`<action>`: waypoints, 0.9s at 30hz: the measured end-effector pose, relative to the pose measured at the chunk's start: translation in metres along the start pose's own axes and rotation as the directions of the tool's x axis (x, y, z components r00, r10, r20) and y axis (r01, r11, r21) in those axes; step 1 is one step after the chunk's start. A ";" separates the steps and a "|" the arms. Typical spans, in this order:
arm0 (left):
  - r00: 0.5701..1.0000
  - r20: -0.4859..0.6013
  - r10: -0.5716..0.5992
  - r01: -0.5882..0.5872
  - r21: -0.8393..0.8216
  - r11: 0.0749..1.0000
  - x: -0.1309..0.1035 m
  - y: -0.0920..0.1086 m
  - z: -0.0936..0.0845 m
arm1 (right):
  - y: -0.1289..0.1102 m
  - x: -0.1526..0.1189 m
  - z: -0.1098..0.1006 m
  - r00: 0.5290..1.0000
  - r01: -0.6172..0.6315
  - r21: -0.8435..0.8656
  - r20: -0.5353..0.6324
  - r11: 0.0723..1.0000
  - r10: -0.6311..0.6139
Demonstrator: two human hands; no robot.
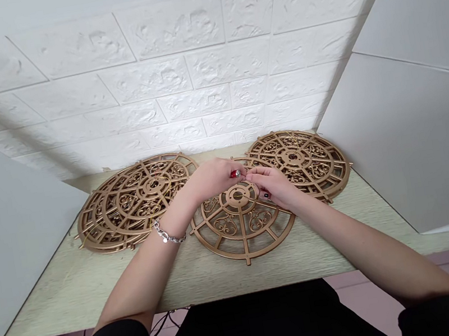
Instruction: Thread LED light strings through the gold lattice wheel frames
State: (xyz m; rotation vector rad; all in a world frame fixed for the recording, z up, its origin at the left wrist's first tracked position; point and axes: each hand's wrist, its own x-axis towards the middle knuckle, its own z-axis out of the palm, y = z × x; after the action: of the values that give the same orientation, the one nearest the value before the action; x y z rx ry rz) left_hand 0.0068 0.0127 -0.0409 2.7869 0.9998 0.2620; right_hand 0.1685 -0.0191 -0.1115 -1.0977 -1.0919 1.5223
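Observation:
A round gold-coloured openwork panel with scrollwork and a central hub lies flat on the worktop in front of me. Over its far half, my left hand and my right hand meet at the fingertips. Both are closed in a pinch. A thin dark strand seems to run by the right fingers, but it is too fine to name. The left fingertips are partly hidden behind that hand. Left of the panel lies a stack of similar gold panels, and another stack lies to the right.
The pale wood-grain worktop ends in a front edge close to my body. A white brick-patterned wall rises behind it. Grey-white panels stand at the left and right. Black cables hang below the front edge.

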 end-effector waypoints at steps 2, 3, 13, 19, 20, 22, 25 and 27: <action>1.000 0.002 -0.005 0.005 0.003 1.000 0.000 0.000 0.000 | 0.001 0.001 -0.001 1.000 0.005 -0.008 0.002 1.000 -0.005; 1.000 0.001 -0.015 0.015 0.007 1.000 0.000 0.000 0.000 | 0.001 0.001 -0.002 1.000 0.006 -0.014 0.003 1.000 -0.005; 0.999 0.014 -0.045 0.046 -0.033 0.998 -0.002 -0.001 -0.007 | -0.004 -0.002 0.001 0.999 0.015 -0.015 -0.033 1.000 -0.015; 0.999 0.021 -0.031 0.031 -0.010 0.999 0.000 -0.001 -0.006 | -0.005 -0.002 0.001 0.999 0.021 -0.029 -0.035 0.999 -0.022; 0.999 0.020 -0.032 0.032 -0.013 0.999 0.000 -0.001 -0.006 | -0.005 -0.002 0.001 0.999 0.021 -0.035 -0.033 0.999 -0.022; 0.999 0.019 -0.036 0.036 -0.022 0.999 -0.001 -0.001 -0.006 | -0.005 -0.002 0.001 0.999 0.024 -0.047 -0.035 0.999 -0.026; 0.999 0.020 -0.042 0.043 -0.033 0.999 -0.002 -0.001 -0.007 | -0.005 -0.002 0.000 0.998 0.030 -0.070 -0.047 0.997 -0.033; 0.998 0.019 -0.054 0.054 -0.039 0.998 -0.002 -0.002 -0.008 | -0.005 -0.002 0.001 0.998 0.033 -0.083 -0.052 0.996 -0.037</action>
State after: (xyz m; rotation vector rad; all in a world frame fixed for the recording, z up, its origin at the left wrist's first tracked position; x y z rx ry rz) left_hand 0.0023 0.0135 -0.0337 2.7180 1.0522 0.2455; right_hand 0.1691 -0.0208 -0.1061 -1.1633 -1.1400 1.4235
